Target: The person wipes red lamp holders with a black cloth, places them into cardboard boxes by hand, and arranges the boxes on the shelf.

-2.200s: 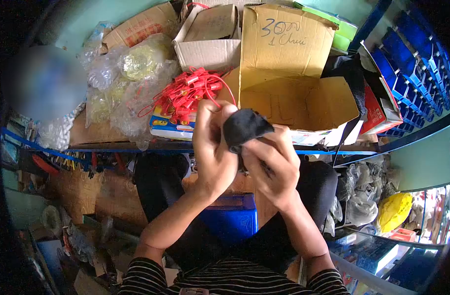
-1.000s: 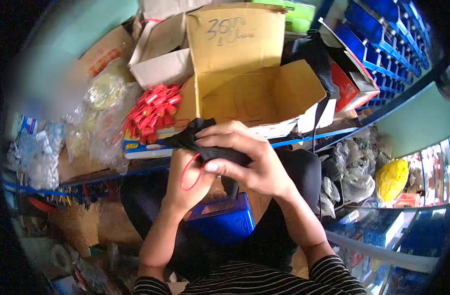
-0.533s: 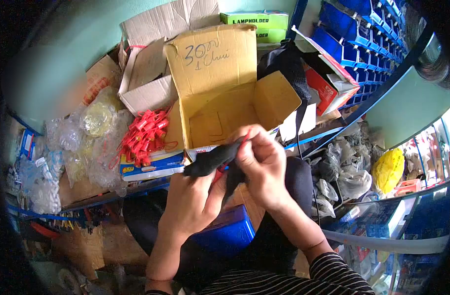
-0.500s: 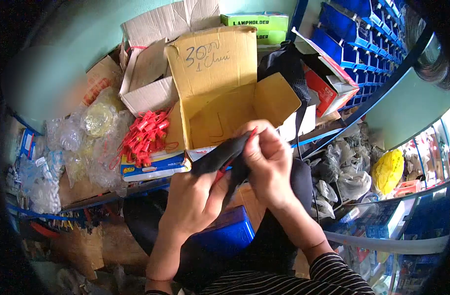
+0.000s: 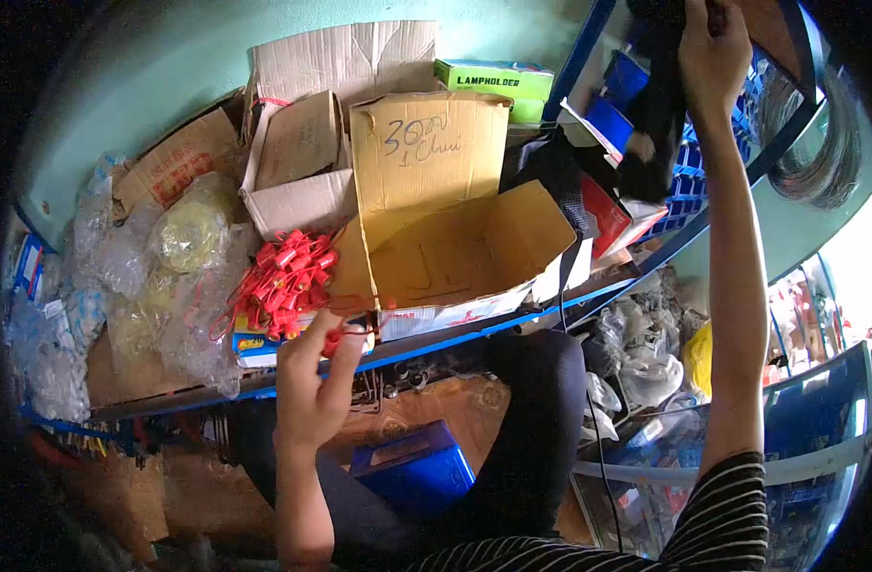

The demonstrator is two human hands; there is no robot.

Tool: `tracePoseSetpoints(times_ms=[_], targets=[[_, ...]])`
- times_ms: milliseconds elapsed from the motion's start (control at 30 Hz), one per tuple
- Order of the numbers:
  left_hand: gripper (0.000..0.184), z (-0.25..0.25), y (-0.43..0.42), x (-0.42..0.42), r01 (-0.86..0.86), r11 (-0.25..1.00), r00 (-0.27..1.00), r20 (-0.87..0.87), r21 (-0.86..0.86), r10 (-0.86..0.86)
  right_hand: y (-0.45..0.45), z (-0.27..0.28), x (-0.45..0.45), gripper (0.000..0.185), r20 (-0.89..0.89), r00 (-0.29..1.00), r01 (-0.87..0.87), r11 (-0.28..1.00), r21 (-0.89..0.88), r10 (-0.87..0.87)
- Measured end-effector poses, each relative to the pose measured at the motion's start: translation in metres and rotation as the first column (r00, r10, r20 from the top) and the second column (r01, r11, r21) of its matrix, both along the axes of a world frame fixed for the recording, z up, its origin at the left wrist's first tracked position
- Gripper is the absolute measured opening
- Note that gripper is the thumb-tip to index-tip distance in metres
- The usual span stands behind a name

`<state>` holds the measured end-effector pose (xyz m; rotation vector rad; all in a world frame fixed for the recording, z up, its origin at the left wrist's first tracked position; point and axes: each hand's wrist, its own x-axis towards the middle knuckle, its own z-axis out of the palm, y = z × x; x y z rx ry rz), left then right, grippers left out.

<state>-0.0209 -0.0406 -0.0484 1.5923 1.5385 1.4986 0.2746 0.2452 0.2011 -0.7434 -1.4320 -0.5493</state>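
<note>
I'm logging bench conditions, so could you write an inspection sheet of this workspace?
Surface: blue-edged shelf, crowded.
Job's things: red pieces piled left of an open carton; black cloth at upper right.
Clutter: plastic bags left of the pile.
Hands: left hand grips a small red piece; right hand is up at the black cloth, grip unclear.
Cables: thin black cord hangs below the shelf; wire coil at far right.
Surroundings: green boxes behind the carton, blue bins at right.
</note>
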Motion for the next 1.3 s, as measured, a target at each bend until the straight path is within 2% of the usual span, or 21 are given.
tracePoseSetpoints(times_ms=[67,133,200,233,267,300,367,433,500,533,567,633,700,733,833,933,967,1033,1067,1167,1300], targets=[[0.02,0.004,-0.003,-0.004,-0.031,1.0,0.992,0.124,-0.001,0.031,0.028,0.009,0.013,0.021,0.087,0.975,0.186,0.963,0.194,-0.206],[0.02,-0.004,0.0,-0.009,-0.071,0.997,0.992,0.109,0.044,0.066,0.047,-0.014,0.033,0.036,0.339,0.93,0.194,0.973,-0.127,-0.141],[0.02,-0.008,0.001,-0.014,-0.1,0.993,0.991,0.093,0.063,0.094,0.079,-0.069,0.053,0.036,0.442,0.897,0.255,0.832,-0.493,-0.013],[0.019,-0.008,0.001,-0.016,-0.108,0.992,0.991,0.083,0.059,0.103,0.11,-0.112,0.08,0.034,0.565,0.81,0.135,0.887,-0.442,0.158],[0.019,-0.009,0.0,-0.019,-0.117,0.992,0.991,0.071,0.056,0.113,0.138,-0.16,0.112,0.035,0.72,0.675,0.221,0.887,-0.406,0.162],[0.019,-0.009,0.0,-0.02,-0.125,0.99,0.987,0.107,0.072,0.117,0.102,-0.173,0.094,0.036,0.557,0.765,0.322,0.556,-0.766,0.325],[0.02,-0.011,0.002,-0.022,-0.147,0.984,0.976,0.175,0.104,0.128,0.065,-0.2,0.091,0.038,0.479,0.807,0.254,0.529,-0.809,0.345],[0.02,-0.011,0.009,-0.023,-0.217,0.963,0.963,0.194,0.16,0.185,0.022,-0.194,0.071,0.039,0.419,0.871,0.157,0.661,-0.734,0.258],[0.02,-0.008,0.017,-0.031,-0.362,0.897,0.931,0.152,0.255,0.332,0.053,-0.184,0.084,0.037,0.452,0.864,0.135,0.764,-0.631,0.221],[0.02,-0.008,0.022,-0.039,-0.338,0.901,0.94,0.055,0.271,0.336,0.033,-0.168,0.064,0.035,0.311,0.904,0.011,0.712,-0.702,0.293],[0.019,-0.002,0.023,-0.039,-0.353,0.927,0.933,-0.032,0.129,0.36,0.001,-0.149,0.036,0.033,0.166,0.924,-0.108,0.652,-0.75,0.345],[0.019,0.015,0.043,-0.024,-0.277,0.928,0.947,-0.09,0.25,0.308,-0.042,-0.138,-0.003,0.031,0.068,0.847,-0.256,0.517,-0.817,0.527],[0.021,0.031,0.063,-0.012,-0.187,0.956,0.919,-0.304,0.226,0.252,-0.074,-0.141,-0.039,0.028,0.02,0.764,-0.325,0.412,-0.851,0.645],[0.021,0.061,0.063,0.002,-0.214,0.973,0.914,-0.37,-0.083,0.17,-0.08,-0.15,-0.053,0.028,-0.013,0.726,-0.381,0.386,-0.84,0.687],[0.026,0.046,0.097,0.005,-0.223,0.968,0.778,-0.577,0.118,0.249,-0.084,-0.168,-0.078,0.027,-0.176,0.68,-0.488,0.261,-0.833,0.711],[0.029,0.034,0.103,-0.013,-0.219,0.937,0.75,-0.568,0.27,0.339,-0.081,-0.179,-0.087,0.031,-0.143,0.662,-0.399,0.184,-0.898,0.736],[0.029,0.032,0.1,-0.023,-0.216,0.941,0.765,-0.553,0.261,0.329,-0.077,-0.185,-0.088,0.031,-0.087,0.627,-0.347,0.178,-0.921,0.774],[0.019,0.033,0.092,-0.047,-0.234,0.971,0.902,-0.381,-0.042,0.201,-0.069,-0.203,-0.089,0.029,0.016,0.536,-0.238,0.169,-0.956,0.844],[0.014,0.025,0.093,-0.058,-0.257,0.959,0.879,-0.385,0.116,0.282,-0.065,-0.212,-0.091,0.03,0.047,0.504,-0.187,0.162,-0.969,0.863],[0.014,0.022,0.099,-0.052,-0.134,0.987,0.946,-0.286,0.089,0.155,-0.066,-0.209,-0.106,0.035,0.085,0.46,-0.102,0.148,-0.984,0.884],[0.02,0.016,0.13,-0.037,-0.096,0.978,0.759,-0.623,0.184,0.192,-0.072,-0.209,-0.12,0.05,-0.352,0.385,-0.209,-0.291,-0.933,0.853]])
